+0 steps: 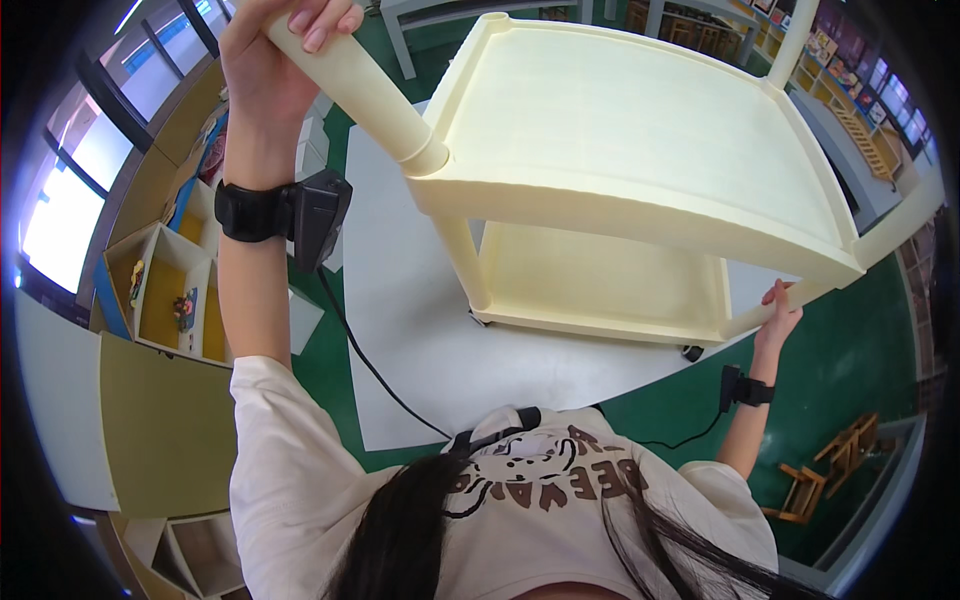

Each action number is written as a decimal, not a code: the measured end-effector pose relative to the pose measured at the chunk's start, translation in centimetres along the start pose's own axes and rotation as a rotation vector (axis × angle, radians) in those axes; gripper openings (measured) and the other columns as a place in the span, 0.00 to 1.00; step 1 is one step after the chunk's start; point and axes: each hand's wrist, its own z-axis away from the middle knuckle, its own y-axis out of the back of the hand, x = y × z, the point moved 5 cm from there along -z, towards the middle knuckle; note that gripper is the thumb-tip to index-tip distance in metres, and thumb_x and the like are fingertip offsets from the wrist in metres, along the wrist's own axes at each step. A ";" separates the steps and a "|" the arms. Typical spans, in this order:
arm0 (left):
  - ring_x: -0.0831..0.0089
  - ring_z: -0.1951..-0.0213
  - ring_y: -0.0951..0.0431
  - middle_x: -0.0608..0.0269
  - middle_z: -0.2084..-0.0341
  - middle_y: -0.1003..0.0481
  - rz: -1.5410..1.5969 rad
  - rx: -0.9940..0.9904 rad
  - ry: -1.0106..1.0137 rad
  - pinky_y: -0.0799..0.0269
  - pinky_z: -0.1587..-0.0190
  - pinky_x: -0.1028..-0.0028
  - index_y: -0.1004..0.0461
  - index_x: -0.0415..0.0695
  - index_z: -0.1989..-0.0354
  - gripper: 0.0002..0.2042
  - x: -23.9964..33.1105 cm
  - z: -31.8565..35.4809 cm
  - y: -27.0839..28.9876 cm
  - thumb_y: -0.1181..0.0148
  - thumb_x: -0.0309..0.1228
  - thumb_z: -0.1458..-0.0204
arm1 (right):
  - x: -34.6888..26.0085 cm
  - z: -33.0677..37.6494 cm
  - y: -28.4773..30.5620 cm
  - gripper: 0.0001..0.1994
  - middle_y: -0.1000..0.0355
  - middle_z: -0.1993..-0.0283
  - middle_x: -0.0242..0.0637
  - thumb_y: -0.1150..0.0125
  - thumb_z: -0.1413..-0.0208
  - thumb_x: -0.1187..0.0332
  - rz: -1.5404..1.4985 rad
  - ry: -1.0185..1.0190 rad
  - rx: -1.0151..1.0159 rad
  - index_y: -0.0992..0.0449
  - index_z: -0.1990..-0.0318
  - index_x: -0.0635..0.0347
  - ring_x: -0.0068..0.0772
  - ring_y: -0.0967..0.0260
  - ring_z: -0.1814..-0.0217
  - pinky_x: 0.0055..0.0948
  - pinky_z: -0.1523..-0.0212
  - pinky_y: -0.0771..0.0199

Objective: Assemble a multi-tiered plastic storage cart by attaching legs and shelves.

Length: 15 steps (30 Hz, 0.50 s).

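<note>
Daylight pours in from the windows at the far left, which are blown out to near white, while the rest of the room is evenly and softly lit, with only faint shadow under the cream plastic cart. The fisheye lens bends straight edges hard toward the rim, and the corners fall to black vignette. Focus is sharp at the centre, but the dark hair at the bottom edge and the shelves at the far right are soft and smeared.
</note>
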 end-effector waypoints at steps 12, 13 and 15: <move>0.82 0.91 0.41 0.71 0.93 0.42 0.130 -0.347 0.160 0.39 0.81 0.80 0.44 0.45 0.79 0.04 -1.0 -1.5 1.1 0.58 0.24 0.57 | 0.7 -0.2 0.7 0.05 0.44 0.86 0.30 0.48 0.56 0.75 -0.006 0.004 0.016 0.38 0.78 0.62 0.20 0.47 0.83 0.19 0.80 0.48; 0.79 0.93 0.42 0.71 0.95 0.44 0.144 -0.327 0.126 0.38 0.85 0.78 0.44 0.45 0.80 0.04 -1.0 -1.8 1.4 0.59 0.22 0.59 | 0.7 -0.2 0.6 0.05 0.44 0.86 0.30 0.48 0.56 0.74 -0.024 0.004 0.009 0.37 0.77 0.62 0.20 0.47 0.82 0.19 0.80 0.48; 0.78 0.93 0.42 0.70 0.95 0.44 0.130 -0.342 0.141 0.38 0.86 0.78 0.44 0.45 0.80 0.04 -0.9 -1.8 1.3 0.59 0.22 0.59 | 0.4 -0.1 0.3 0.05 0.44 0.86 0.30 0.48 0.56 0.74 -0.013 0.006 0.019 0.37 0.78 0.62 0.20 0.47 0.83 0.19 0.80 0.48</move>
